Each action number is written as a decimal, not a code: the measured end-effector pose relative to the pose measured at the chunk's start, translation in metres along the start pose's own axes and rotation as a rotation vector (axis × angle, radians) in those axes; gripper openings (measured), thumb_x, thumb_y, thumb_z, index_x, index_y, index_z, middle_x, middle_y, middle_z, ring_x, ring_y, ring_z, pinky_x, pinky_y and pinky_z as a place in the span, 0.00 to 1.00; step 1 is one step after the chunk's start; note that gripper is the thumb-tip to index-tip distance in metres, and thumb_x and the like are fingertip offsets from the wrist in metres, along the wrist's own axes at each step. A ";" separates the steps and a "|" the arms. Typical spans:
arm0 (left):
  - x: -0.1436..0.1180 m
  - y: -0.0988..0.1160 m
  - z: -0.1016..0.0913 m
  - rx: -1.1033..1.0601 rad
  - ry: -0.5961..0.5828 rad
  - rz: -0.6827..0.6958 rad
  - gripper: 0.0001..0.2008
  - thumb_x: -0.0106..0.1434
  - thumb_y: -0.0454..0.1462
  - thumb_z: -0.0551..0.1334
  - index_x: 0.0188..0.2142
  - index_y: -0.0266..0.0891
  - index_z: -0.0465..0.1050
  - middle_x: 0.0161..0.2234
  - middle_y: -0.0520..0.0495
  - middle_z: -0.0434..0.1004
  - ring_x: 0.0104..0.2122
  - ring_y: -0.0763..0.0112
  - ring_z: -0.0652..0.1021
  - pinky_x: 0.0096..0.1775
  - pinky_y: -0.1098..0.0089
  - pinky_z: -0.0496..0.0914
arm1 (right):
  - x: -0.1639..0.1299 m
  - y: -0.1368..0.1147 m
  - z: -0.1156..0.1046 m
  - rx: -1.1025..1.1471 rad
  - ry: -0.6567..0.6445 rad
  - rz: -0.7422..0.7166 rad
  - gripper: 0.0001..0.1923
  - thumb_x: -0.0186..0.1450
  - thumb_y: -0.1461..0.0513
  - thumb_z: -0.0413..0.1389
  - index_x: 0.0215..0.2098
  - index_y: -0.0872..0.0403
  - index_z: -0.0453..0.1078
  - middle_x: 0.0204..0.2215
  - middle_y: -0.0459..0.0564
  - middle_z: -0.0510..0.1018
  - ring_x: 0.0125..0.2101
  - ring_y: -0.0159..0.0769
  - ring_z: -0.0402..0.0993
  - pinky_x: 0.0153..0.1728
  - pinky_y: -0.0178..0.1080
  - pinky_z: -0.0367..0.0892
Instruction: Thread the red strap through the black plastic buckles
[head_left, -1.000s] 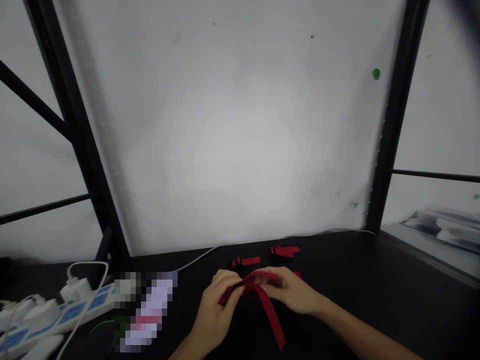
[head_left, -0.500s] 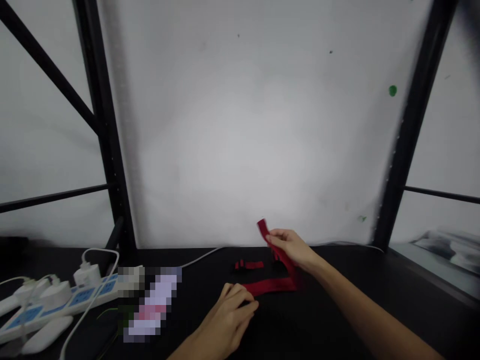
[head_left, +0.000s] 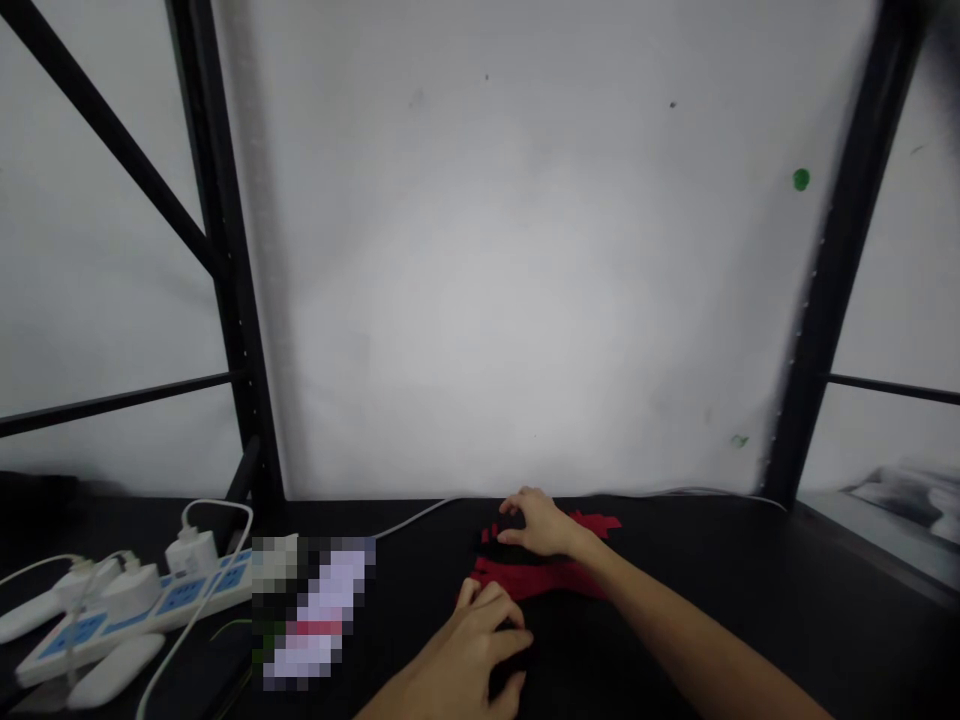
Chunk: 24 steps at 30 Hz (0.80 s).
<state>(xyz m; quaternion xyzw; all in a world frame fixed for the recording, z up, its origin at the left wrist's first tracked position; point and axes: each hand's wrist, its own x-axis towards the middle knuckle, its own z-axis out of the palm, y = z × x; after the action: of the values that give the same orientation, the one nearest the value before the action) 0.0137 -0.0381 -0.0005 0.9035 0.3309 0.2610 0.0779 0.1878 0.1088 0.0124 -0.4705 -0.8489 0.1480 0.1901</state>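
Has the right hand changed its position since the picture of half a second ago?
Yes. The right hand has moved leftward and lower, now farther from the fixed green spot at upper right.

From here I see a red strap (head_left: 544,578) lying crosswise on the black bench (head_left: 735,560). Just beyond it lies a smaller red-and-black strap (head_left: 491,534), partly hidden; farther right, a jagged-edged red bundle (head_left: 600,523).

Red strap (head_left: 536,579) – matt cloth; power strip (head_left: 163,606) – smooth white plastic; bench (head_left: 720,570) matt black; frame post (head_left: 845,250) dull, metal-looking.
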 end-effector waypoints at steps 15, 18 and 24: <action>0.009 -0.039 0.004 0.154 0.402 -0.031 0.19 0.63 0.30 0.64 0.53 0.44 0.70 0.48 0.43 0.74 0.49 0.56 0.69 0.47 0.56 0.65 | -0.067 -0.021 -0.024 0.422 0.011 -0.142 0.07 0.61 0.58 0.61 0.32 0.54 0.73 0.28 0.45 0.77 0.29 0.33 0.71 0.33 0.34 0.64; 0.011 -0.029 0.001 0.128 0.370 0.022 0.18 0.62 0.30 0.63 0.52 0.43 0.70 0.46 0.44 0.75 0.47 0.58 0.70 0.47 0.58 0.65 | -0.082 -0.021 -0.021 0.625 -0.033 -0.123 0.07 0.60 0.59 0.61 0.32 0.55 0.73 0.26 0.44 0.76 0.28 0.32 0.69 0.31 0.33 0.64; 0.010 -0.027 -0.002 0.075 0.327 -0.021 0.16 0.60 0.30 0.64 0.47 0.41 0.69 0.44 0.44 0.75 0.46 0.58 0.70 0.47 0.58 0.65 | -0.090 -0.008 -0.028 0.661 0.011 -0.093 0.07 0.61 0.59 0.61 0.35 0.55 0.74 0.29 0.45 0.76 0.31 0.32 0.69 0.35 0.35 0.63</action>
<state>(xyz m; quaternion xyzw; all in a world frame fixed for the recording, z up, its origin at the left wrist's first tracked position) 0.0036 -0.0109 -0.0031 0.8478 0.3581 0.3911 -0.0082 0.2385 0.0297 0.0246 -0.3450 -0.7744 0.4040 0.3436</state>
